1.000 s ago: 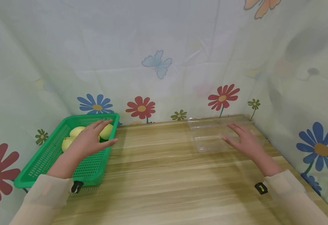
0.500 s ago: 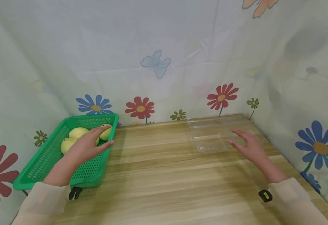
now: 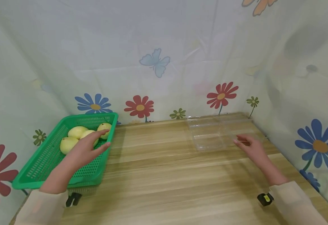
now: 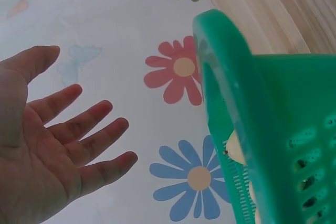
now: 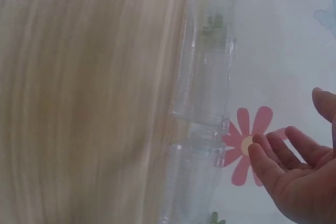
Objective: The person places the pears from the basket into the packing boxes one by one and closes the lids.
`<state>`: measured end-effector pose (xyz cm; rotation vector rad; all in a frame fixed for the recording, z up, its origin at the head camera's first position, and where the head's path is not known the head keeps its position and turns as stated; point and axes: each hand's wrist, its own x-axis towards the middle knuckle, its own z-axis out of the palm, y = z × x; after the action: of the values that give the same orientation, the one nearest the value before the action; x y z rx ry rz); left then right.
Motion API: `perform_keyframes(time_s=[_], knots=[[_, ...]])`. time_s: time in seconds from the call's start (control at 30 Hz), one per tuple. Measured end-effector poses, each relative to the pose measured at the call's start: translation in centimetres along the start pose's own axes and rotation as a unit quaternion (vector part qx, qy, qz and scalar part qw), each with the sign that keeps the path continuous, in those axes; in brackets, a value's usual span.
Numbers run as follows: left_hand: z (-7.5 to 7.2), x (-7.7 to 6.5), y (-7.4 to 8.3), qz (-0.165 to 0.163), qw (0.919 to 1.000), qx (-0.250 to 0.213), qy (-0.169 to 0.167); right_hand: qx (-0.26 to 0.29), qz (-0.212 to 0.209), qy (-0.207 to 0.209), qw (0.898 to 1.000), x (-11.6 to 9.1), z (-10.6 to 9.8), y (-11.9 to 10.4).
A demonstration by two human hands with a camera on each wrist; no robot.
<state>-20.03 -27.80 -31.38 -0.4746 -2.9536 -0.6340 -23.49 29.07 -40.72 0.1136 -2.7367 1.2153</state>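
Note:
My left hand (image 3: 84, 150) hovers over the green basket (image 3: 18, 180), its fingers spread and holding nothing. Several pale yellow fruits that look like pears (image 3: 69, 145) sit in the basket's far part; the hand partly covers them. In the left wrist view the palm (image 4: 42, 166) is apart from the basket rim (image 4: 239, 87). A clear plastic container (image 3: 207, 137) lies on the table at the back right. My right hand (image 3: 252, 150) is above its near right part, fingers loosely bent. The right wrist view shows that hand (image 5: 299, 182) holding nothing, thumb apart from the fingers.
The wood-grain table (image 3: 164, 187) reaches to a back wall sheet (image 3: 110, 78) printed with flowers and butterflies. Similar sheets hang at both sides. The basket stands against the left sheet. A black strap piece (image 3: 265, 199) sits at the right wrist.
My right hand has moved slightly right and down, and its thumb and fingers have drawn closer together. The left hand has shifted slightly left and down, uncovering more fruit.

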Motion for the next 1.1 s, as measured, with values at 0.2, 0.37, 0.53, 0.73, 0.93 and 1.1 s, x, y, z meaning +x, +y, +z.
perform_keyframes(time_s=[0.2, 0.37, 0.53, 0.73, 0.93, 1.1], knots=[[0.5, -0.6, -0.3, 0.017, 0.9993, -0.019, 0.026, 0.083, 0.069, -0.031, 0.994, -0.1, 0.6, 1.0], [0.8, -0.8, -0.3, 0.017, 0.9985, -0.029, 0.044, 0.226, 0.118, -0.069, 0.964, -0.2, 1.2, 1.7], [1.0, -1.1, -0.1, 0.014, 0.9978, -0.038, 0.052, 0.352, 0.158, -0.088, 0.918, -0.1, 1.8, 2.3], [1.3, -1.1, -0.1, 0.015, 0.9976, -0.043, 0.052, 0.445, 0.187, -0.118, 0.868, 0.3, 2.2, 3.2], [1.6, -1.1, -0.1, 0.015, 0.997, -0.046, 0.061, 0.525, 0.211, -0.139, 0.813, 1.1, 2.4, 3.8], [1.8, -0.8, 0.0, 0.018, 0.9961, -0.051, 0.07, 0.568, 0.244, -0.126, 0.776, 1.9, 2.4, 3.9]])
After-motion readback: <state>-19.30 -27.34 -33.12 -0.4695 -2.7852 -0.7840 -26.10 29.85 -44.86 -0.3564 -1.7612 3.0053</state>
